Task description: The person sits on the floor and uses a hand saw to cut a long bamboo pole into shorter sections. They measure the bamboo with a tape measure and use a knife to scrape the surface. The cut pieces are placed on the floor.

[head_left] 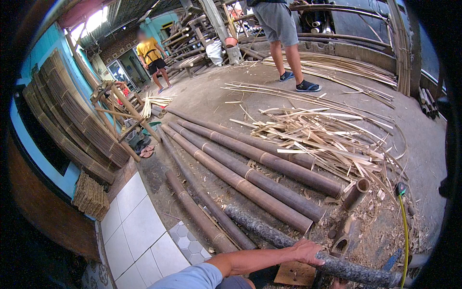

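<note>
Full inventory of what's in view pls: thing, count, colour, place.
speckled pole: 1, grey-black, bottom centre to right
bamboo poles: about 6, brown, floor centre
short tubes: 2, brown, lower right
strips: many, pale, right of centre
shavings: many, pale, lower right
tape measure: 1, yellow and dark, right
board: 1, brown, bottom edge
panels: several, brown, left wall
mat stack: 1, tan, left
tiles: several, white, lower left
frame: 1, brown, upper left
sack: 1, white, back
pot: 1, orange, back
people: 2, in yellow and in grey, back
left hand: 1, bare, gripping speckled pole
right hand: 1, bare, mostly cut off, bottom edge
</note>
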Motion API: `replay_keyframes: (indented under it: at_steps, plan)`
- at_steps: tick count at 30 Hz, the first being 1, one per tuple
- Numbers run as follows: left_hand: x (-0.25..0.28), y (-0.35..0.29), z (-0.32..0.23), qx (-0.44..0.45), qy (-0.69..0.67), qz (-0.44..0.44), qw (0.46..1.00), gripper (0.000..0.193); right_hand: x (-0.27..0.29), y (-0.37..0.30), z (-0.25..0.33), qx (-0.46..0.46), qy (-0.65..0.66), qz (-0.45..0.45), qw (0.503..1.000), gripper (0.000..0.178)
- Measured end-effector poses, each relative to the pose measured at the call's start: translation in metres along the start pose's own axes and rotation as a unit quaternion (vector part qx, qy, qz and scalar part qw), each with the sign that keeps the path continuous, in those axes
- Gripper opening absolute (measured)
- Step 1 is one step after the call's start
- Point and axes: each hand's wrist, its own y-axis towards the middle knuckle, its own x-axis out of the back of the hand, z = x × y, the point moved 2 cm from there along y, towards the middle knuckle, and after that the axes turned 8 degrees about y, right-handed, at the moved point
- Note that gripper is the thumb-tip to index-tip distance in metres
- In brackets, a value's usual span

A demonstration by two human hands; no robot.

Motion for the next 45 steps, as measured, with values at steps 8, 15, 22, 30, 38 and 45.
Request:
replay_keyframes:
  at_steps: [8,15,22,30,38,45]
  plan:
    - [0.010,-0.003,-0.007,0.027,0.014,0.038,0.999,0.075,0.009,-0.007,-0.013,-0.009,0.008,-0.008,1.000,0.074]
    - [0.022,-0.005,-0.012,0.045,0.021,0.048,0.998,0.076,0.021,-0.010,-0.034,-0.020,0.026,-0.023,0.999,0.075]
    - [0.021,0.001,-0.007,0.076,0.020,0.048,0.996,0.085,0.025,-0.030,-0.051,0.024,0.098,-0.024,0.995,0.076]
    - [0.031,0.046,-0.004,0.092,-0.004,0.042,0.995,0.084,-0.001,-0.013,-0.017,0.130,0.009,-0.065,0.989,0.056]
    - [0.062,0.089,-0.037,0.020,0.020,-0.009,1.000,0.083,0.002,-0.016,-0.026,0.142,-0.036,-0.094,0.985,0.085]
    - [0.050,0.110,-0.050,0.019,0.018,-0.014,1.000,0.082,0.002,-0.026,-0.018,0.180,-0.054,-0.159,0.969,0.088]
